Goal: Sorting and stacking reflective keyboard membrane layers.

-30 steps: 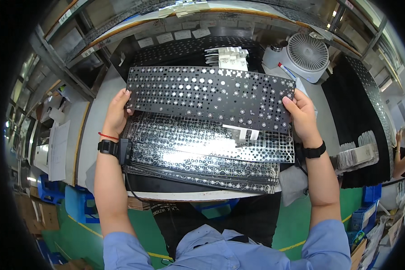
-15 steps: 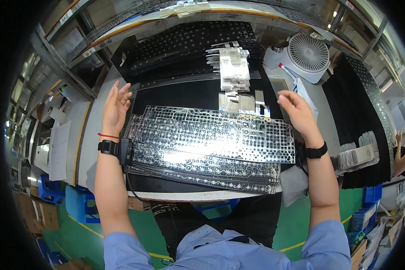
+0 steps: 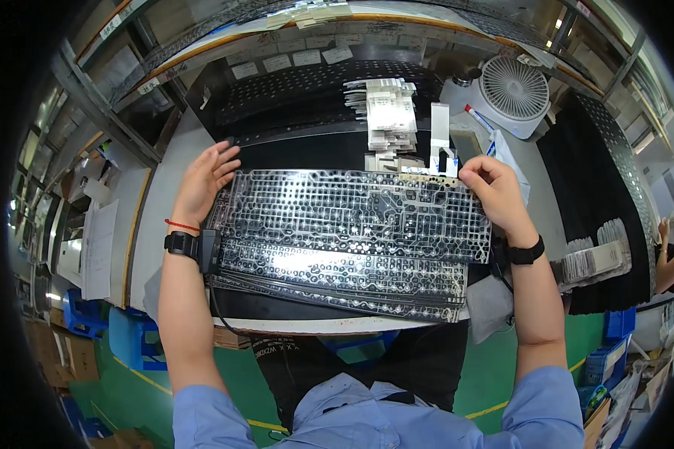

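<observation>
A clear film sheet printed with dark dots and silvery circuit lines (image 3: 329, 206), like a keyboard membrane, lies across the work table in front of me. Beneath its near edge, slightly askew, is a pile of similar circuit sheets (image 3: 397, 288). My right hand (image 3: 496, 193) has thumb and forefinger pinched together at the far right corner of the top sheet. At the far left corner, my left hand (image 3: 208, 181) is raised with its fingers apart; whether its palm touches the sheet edge I cannot tell.
Beyond the sheets stand a stack of pale cards (image 3: 388, 112) and a white strip (image 3: 439, 127). A white fan (image 3: 513, 88) is at the back right. More pale cards (image 3: 595, 260) lie on black material at right. A shelf edge (image 3: 277, 41) spans the back.
The top sheet has shifted slightly away from me. My right fingers have closed at its corner, and my left hand has moved a little right. Behind, the white strip appears higher and pale labels show.
</observation>
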Motion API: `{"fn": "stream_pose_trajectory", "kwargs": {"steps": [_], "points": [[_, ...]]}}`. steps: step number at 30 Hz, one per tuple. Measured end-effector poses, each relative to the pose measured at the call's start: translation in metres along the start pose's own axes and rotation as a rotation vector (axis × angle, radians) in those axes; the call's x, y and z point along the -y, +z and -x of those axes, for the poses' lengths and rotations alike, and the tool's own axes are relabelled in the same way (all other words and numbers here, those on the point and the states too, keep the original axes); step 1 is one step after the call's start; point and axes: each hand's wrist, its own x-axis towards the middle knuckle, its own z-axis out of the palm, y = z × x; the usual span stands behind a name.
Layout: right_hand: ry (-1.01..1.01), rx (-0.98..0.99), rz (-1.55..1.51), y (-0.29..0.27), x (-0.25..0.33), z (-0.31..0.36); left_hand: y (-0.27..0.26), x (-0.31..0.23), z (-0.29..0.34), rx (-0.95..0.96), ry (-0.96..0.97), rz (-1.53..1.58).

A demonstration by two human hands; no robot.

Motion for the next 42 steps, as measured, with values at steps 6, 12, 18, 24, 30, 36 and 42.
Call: {"fn": "stream_pose_trajectory", "kwargs": {"steps": [6, 12, 18, 24, 30, 36, 42], "points": [[-0.055, -0.065, 0.020, -0.001, 0.000, -0.002, -0.018, 0.013, -0.005, 0.152, 0.041, -0.230], [-0.030, -0.086, -0.014, 0.000, -0.002, -0.004, -0.020, 0.015, -0.003, 0.172, 0.009, -0.226], [-0.168, -0.149, -0.145, -0.003, -0.010, -0.005, -0.010, 0.009, -0.001, 0.100, -0.014, -0.151], [-0.041, -0.102, -0.315, -0.010, -0.006, -0.002, -0.010, 0.009, -0.001, 0.053, 0.003, -0.125], [-0.078, -0.113, -0.470, -0.004, -0.002, -0.002, -0.016, 0.013, -0.006, 0.041, 0.052, -0.128], [-0.110, -0.066, -0.542, -0.008, -0.007, -0.004, -0.017, 0.010, -0.006, 0.049, 0.049, -0.127], [-0.234, 0.060, -0.682, -0.007, 0.008, 0.002, -0.025, 0.016, -0.010, 0.024, 0.097, -0.183]]}}
